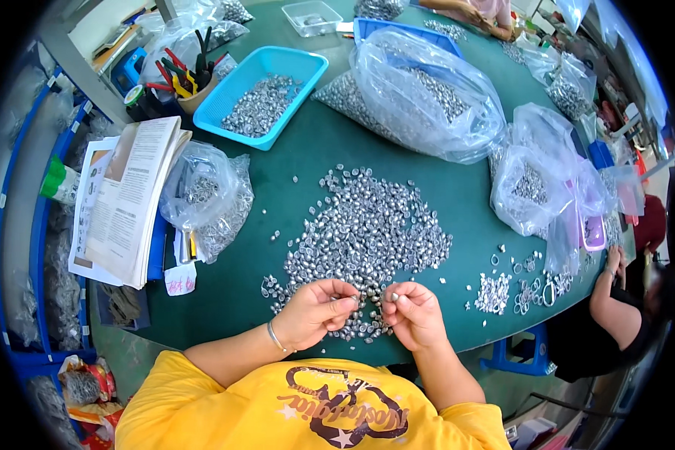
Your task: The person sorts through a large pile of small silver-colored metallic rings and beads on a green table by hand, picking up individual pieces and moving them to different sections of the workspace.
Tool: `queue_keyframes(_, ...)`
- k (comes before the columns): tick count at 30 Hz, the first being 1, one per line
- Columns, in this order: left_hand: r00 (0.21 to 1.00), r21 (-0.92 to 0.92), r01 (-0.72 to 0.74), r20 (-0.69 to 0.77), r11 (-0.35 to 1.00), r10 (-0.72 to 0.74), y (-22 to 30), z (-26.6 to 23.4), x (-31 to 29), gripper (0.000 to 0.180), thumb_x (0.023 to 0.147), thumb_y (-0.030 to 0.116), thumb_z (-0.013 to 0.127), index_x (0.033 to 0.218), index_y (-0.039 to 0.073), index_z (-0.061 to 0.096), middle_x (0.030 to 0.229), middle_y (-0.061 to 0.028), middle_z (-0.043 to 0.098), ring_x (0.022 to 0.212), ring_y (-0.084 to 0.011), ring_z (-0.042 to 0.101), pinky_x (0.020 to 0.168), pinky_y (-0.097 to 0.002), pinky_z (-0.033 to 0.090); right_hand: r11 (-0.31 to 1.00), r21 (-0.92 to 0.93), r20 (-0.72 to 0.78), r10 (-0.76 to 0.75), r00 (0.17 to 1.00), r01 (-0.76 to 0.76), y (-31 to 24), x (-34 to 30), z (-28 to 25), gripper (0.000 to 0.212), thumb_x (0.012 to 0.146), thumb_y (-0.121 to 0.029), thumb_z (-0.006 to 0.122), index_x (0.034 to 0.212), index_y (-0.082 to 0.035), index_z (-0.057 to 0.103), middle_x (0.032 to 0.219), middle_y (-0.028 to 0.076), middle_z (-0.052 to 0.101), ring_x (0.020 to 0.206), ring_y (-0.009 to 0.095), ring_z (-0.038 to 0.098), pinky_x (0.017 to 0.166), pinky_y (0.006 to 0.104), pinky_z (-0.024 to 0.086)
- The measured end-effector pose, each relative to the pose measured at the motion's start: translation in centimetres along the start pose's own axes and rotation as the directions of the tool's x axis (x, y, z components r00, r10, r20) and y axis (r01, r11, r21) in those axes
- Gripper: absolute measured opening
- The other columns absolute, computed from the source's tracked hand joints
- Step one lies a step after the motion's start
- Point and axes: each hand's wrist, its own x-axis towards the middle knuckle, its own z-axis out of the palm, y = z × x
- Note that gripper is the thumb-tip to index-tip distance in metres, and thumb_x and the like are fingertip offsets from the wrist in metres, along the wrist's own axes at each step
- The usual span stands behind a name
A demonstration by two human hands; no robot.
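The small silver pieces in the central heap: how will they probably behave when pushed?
The small silver pieces would probably scatter, since they lie loose on the green tabletop. Their rounded, domed shapes suggest some may rock or roll. Their shiny surfaces look hard, perhaps slippery.

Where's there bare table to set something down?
Bare table shows between the silver pile and the clear bag to its right, and between the bag at left and the left hand. Crowded: from there to the right hand, and beside the turquoise basket.
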Motion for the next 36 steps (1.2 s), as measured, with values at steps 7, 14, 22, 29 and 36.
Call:
queue_keyframes(7,0.993,-0.078,0.105,-0.051,0.991,-0.109,0.2,-1.1,-0.1,0.011,0.083,0.008,0.048,0.091,0.002,0.052,0.085,-0.0111,0.058,0.069,-0.0143,0.056,0.052,-0.0233,0.044,0.942,-0.322,-0.054,0.086,0.995,-0.099,-1.0,1.0,1.9,0.009,0.08,-0.001,0.056,0.088,-0.002,0.057,0.076,0.011,0.058,0.066,0.016,0.056,0.054,0.0251,0.046)
queue_keyframes(14,0.969,-0.078,0.221,-0.1,0.972,-0.228,-0.3,-0.7,0.4,0.022,0.091,0.019,0.042,0.095,0.001,0.053,0.08,-0.0051,0.054,0.059,-0.0094,0.046,0.048,-0.0187,0.037,-0.236,-0.875,0.472,-0.232,0.85,0.422,0.0,3.4,3.5,0.01,0.07,-0.001,0.065,0.08,-0.001,0.063,0.075,0.011,0.056,0.066,0.024,0.057,0.058,0.0292,0.046)
queue_keyframes(22,0.976,-0.159,0.193,-0.067,0.968,-0.205,-0.1,-1.2,-0.3,0.017,0.089,0.013,0.044,0.095,-0.001,0.052,0.07,-0.0005,0.044,0.049,-0.0043,0.032,0.039,-0.0153,0.024,-0.334,-0.878,0.414,-0.167,0.895,0.343,-0.7,4.0,3.1,0.01,0.068,0.0,0.061,0.079,-0.001,0.06,0.079,0.013,0.056,0.074,0.031,0.056,0.064,0.0374,0.047)
queue_keyframes(29,0.982,-0.162,0.15,-0.094,0.975,-0.167,0.2,-1.2,-0.3,0.017,0.089,0.012,0.044,0.094,-0.002,0.053,0.071,-0.0019,0.046,0.049,-0.0049,0.033,0.04,-0.016,0.025,-0.088,-0.958,0.285,-0.234,0.929,0.272,-0.8,3.0,2.6,0.018,0.064,0.006,0.063,0.079,-0.003,0.058,0.078,0.009,0.058,0.07,0.024,0.056,0.06,0.0306,0.046)
queue_keyframes(36,0.977,-0.121,0.176,-0.101,0.977,-0.188,0.2,-0.6,0.0,0.015,0.088,0.011,0.047,0.094,0.0,0.053,0.071,-0.0012,0.046,0.049,-0.0047,0.034,0.04,-0.0163,0.026,0.139,-0.959,0.195,-0.301,0.933,0.246,-0.6,2.3,2.0,0.015,0.066,0.006,0.065,0.079,-0.001,0.063,0.083,0.009,0.059,0.071,0.015,0.059,0.06,0.0228,0.048)
